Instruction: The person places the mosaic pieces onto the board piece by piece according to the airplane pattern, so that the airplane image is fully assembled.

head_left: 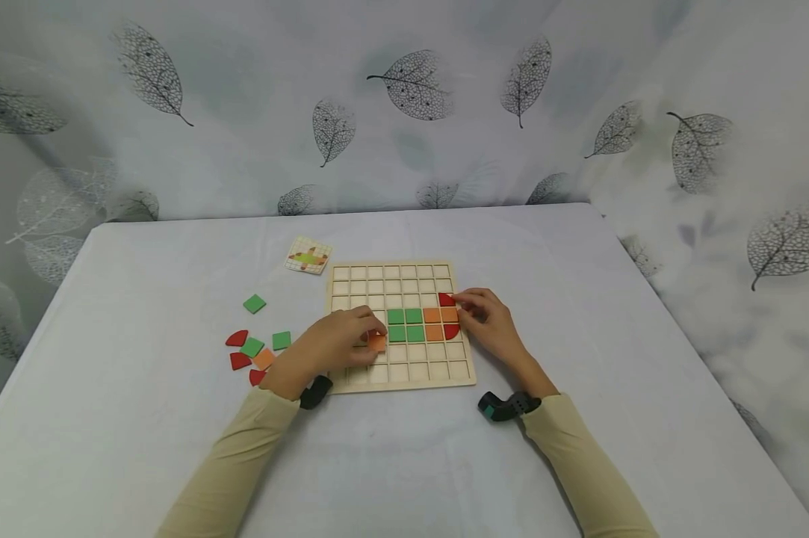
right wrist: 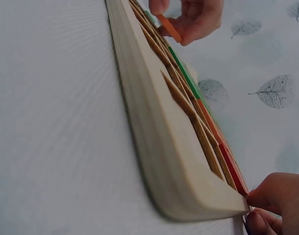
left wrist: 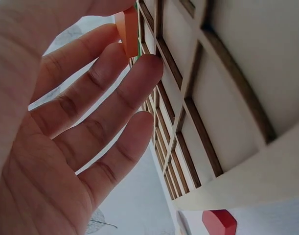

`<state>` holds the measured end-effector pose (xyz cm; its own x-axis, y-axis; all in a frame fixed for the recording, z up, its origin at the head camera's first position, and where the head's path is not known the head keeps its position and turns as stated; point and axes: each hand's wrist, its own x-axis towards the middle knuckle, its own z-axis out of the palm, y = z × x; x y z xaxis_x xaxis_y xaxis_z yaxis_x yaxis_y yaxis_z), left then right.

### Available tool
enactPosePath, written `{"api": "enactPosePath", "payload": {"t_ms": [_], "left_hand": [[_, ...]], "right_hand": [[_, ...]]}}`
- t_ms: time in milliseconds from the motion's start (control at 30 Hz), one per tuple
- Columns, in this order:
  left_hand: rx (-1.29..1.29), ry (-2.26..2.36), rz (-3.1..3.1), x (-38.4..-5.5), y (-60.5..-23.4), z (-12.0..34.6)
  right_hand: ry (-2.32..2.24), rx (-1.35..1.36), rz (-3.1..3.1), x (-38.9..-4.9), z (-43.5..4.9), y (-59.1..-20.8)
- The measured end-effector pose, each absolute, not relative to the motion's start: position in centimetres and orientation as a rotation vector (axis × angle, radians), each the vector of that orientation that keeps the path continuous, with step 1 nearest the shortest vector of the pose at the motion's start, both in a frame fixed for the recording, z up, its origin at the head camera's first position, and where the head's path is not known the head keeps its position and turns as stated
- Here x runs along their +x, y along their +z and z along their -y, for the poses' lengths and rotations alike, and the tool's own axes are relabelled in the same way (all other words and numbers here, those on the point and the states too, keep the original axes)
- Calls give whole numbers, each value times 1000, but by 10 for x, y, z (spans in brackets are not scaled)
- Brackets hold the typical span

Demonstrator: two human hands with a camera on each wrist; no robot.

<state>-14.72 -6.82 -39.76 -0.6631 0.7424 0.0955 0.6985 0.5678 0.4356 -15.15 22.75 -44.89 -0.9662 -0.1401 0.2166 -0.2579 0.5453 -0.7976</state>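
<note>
My left hand (head_left: 337,340) is over the left half of a wooden grid board (head_left: 404,385), pinching an orange square tile (head_left: 376,342). The left wrist view shows this orange tile (left wrist: 131,32) between thumb and fingers, tilted, with the other fingers spread beside the grid. At the board's right edge, my right hand (head_left: 490,321) grips the rim between thumb and finger. Set in the grid are green square tiles (head_left: 405,325), orange squares (head_left: 434,332) and red quarter-round tiles (head_left: 451,331), one of them partly behind the right fingertips.
Left of the board lie loose green squares (head_left: 254,303), red quarter-rounds (head_left: 237,338) and an orange square (head_left: 265,359). A pattern card (head_left: 308,255) rests at the board's far left corner. A white cloth (head_left: 404,463) covers the table, with a leaf-print backdrop (head_left: 243,112) behind.
</note>
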Motion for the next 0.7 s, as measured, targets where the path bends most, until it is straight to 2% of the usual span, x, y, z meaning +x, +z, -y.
{"api": "enactPosePath", "payload": {"t_ms": [367, 700], "left_hand": [[1316, 698, -2699, -146, -396, 61], [1248, 740, -2547, -144, -402, 49]], "right_hand": [[1395, 335, 2654, -152, -228, -449], [1400, 338, 2649, -152, -227, -450]]}}
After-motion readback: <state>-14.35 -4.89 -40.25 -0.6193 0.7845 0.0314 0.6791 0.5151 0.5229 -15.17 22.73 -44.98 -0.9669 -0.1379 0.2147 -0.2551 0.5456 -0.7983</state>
